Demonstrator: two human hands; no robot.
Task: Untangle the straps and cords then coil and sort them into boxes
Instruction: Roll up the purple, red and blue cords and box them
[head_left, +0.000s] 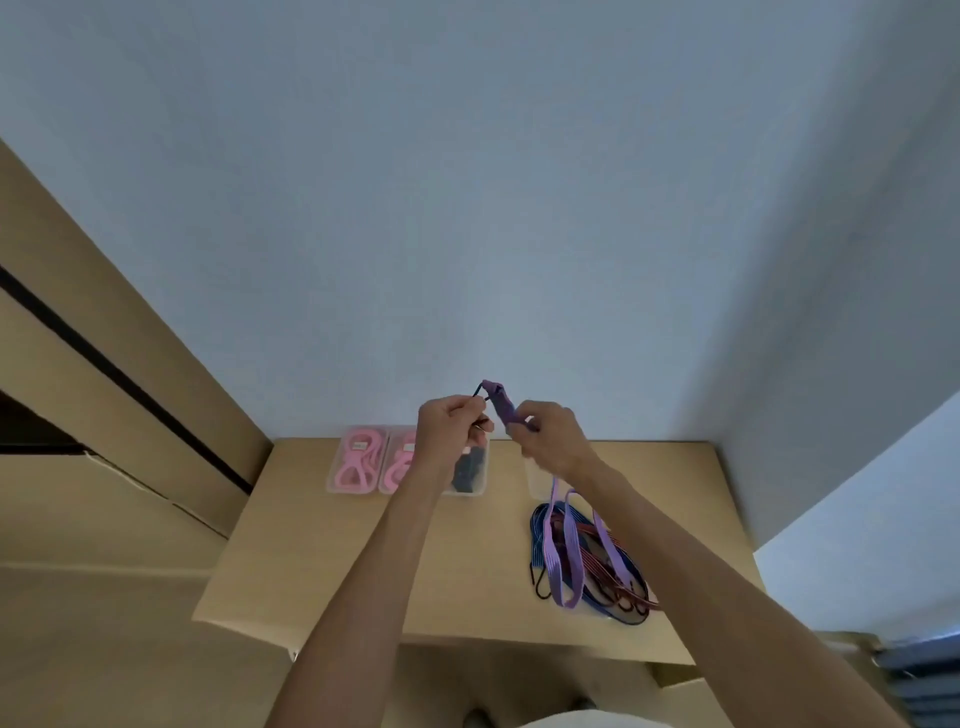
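Two bare forearms reach up over the worktop (467, 587), a pale wood top set against a grey-white wall. Landmark = worktop. On its right half, nearest the front edge, lies a tangled pile of cords (597, 566): blue, dark red, w/ black hooks at the ends. A purple strap (566, 551) hangs in long loops down onto that pile; its upper end runs up to the hands, held well above the worktop's back edge. Right hand (550, 434): grip closed, fingers curled round the bunched top of the purple strap. Left hand (449, 431): grip closed too, pinching a thin black hook (480, 392) at the strap's top end; the two hands are close together. At the worktop's back left, by the wall, clear boxes sit side by side: two pink-cord boxes (361, 460) and, partly hidden behind the left wrist, a box of black items (470, 470). Another clear box (537, 480) sits at back right, contents can't tell.
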